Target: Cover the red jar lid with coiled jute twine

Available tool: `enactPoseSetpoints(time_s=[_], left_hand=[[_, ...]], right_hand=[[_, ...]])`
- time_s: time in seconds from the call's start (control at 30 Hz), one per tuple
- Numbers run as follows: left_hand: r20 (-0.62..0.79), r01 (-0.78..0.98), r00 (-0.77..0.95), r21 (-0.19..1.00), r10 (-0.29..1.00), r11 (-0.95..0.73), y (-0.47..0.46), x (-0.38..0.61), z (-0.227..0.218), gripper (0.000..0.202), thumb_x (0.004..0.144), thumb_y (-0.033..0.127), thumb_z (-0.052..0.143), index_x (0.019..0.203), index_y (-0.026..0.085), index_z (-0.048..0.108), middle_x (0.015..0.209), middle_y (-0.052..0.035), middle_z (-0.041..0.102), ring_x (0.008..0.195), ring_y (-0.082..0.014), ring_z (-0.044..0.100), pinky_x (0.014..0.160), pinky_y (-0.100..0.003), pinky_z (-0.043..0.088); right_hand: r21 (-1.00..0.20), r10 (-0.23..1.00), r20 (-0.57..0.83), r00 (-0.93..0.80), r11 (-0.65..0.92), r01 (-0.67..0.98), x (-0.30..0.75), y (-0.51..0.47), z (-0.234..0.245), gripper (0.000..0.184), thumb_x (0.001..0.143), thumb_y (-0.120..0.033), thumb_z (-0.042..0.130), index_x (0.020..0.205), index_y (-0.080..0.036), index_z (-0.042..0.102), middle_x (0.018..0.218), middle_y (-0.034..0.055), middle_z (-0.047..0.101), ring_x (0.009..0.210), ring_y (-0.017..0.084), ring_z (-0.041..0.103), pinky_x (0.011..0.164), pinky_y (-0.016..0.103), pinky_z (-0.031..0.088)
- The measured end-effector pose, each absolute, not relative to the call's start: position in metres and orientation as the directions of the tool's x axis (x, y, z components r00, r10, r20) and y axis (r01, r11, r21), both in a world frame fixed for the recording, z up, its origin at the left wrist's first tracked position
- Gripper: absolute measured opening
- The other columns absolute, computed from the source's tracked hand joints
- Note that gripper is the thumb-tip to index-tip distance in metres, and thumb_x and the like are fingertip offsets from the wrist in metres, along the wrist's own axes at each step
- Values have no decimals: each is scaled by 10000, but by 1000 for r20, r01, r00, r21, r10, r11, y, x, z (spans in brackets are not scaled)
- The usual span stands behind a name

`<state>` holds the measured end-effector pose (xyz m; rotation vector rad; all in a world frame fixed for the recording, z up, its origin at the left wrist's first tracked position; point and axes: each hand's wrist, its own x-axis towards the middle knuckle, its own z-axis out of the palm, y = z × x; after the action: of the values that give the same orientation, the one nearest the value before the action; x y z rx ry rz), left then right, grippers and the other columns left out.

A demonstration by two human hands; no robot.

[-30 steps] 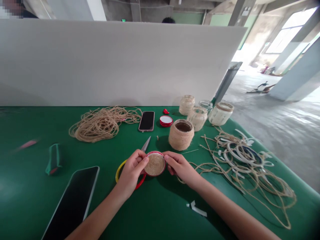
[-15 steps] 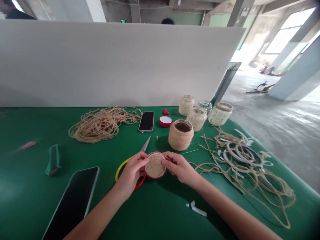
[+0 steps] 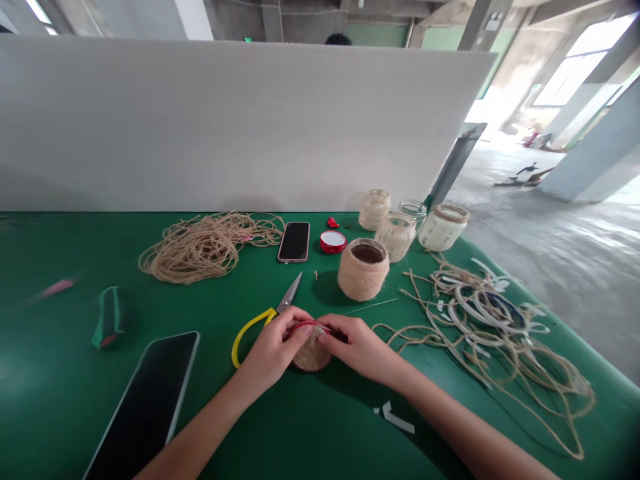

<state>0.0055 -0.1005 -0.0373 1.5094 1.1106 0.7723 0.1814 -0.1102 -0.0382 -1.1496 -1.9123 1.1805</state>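
Note:
A red-rimmed jar lid (image 3: 311, 357), its face covered in coiled twine, is held between both hands. My left hand (image 3: 280, 340) grips its left side, thumb on the twine face. On the right, my right hand (image 3: 353, 343) pinches the rim with thumb and bent fingers. Under and beside my left hand lie scissors (image 3: 254, 327) with a yellow handle, blades pointing away. Just beyond my right hand stands a jar wrapped in twine (image 3: 363, 277), its mouth uncovered. A thin pale line, perhaps a thread or needle (image 3: 373, 307), lies between jar and hand.
A twine heap (image 3: 200, 250), a phone (image 3: 294, 241) and red lids (image 3: 333, 243) lie farther back. Several glass jars (image 3: 395, 237) stand back right. Tangled twine and white strips (image 3: 493, 327) cover the right side. A large dark-screened device (image 3: 147, 400) lies front left. A white panel (image 3: 240, 127) borders the table.
Both hands have drawn slightly lower and closer together over the lid. The lid has tilted, and the fingers cover more of its upper part.

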Motion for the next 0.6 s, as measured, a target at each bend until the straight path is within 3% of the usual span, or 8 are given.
enactPoseSetpoints(time_s=[0.3, 0.6], left_hand=[[-98, 160, 219, 985, 971, 63, -98, 5, -39, 165, 793, 366, 521, 817, 202, 517, 721, 17, 577, 682, -141, 546, 596, -213, 401], [-193, 130, 133, 976, 972, 176, -98, 8, -32, 179, 781, 364, 544, 828, 193, 517, 715, 17, 591, 675, -127, 545, 566, -190, 384]], right_hand=[[-817, 915, 136, -379, 320, 480, 182, -109, -37, 242, 860, -226, 452, 1075, -217, 565, 945, 24, 649, 838, 165, 593, 738, 256, 459], [-598, 915, 245, -320, 402, 694, 184, -111, -47, 293, 890, -266, 393, 1151, -204, 510, 1067, 47, 631, 927, 196, 607, 809, 295, 465]])
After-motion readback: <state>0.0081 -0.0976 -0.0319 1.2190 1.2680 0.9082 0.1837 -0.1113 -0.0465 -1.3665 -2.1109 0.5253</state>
